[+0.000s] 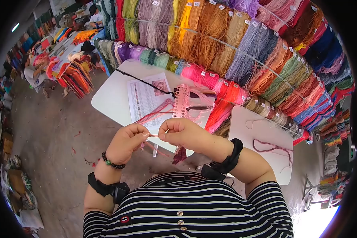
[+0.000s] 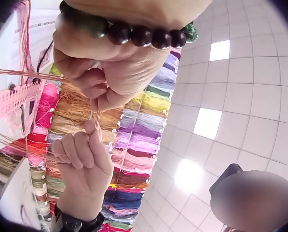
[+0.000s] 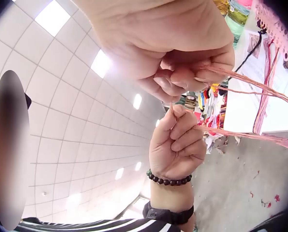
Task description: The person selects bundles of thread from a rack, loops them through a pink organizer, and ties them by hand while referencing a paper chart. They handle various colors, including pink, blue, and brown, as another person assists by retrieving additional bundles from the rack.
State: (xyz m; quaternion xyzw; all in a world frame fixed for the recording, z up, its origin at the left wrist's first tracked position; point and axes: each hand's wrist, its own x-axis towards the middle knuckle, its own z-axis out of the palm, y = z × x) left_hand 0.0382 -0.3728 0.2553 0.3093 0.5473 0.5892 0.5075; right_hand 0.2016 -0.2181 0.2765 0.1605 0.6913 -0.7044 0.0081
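Observation:
Both hands pinch a short span of pinkish thread [image 1: 154,135] held taut between them, above the near edge of the white table. The left hand [image 1: 125,143], with a beaded bracelet, curls its fingers round one end; the right hand [image 1: 186,135] curls round the other. In the right wrist view, salmon strands [image 3: 250,82] run from the right hand toward the table, and more trail from the left hand [image 3: 177,145]. Just beyond the hands lies a pink strip with holes [image 1: 181,101], with pink and dark threads looped through it.
A printed chart [image 1: 148,97] lies on the white table [image 1: 107,95] under a black cord [image 1: 144,82]. Dense rows of coloured yarn [image 1: 222,39] hang behind. At the right, a second white table [image 1: 242,135] bears a maroon thread [image 1: 271,147]. People sit at the far left.

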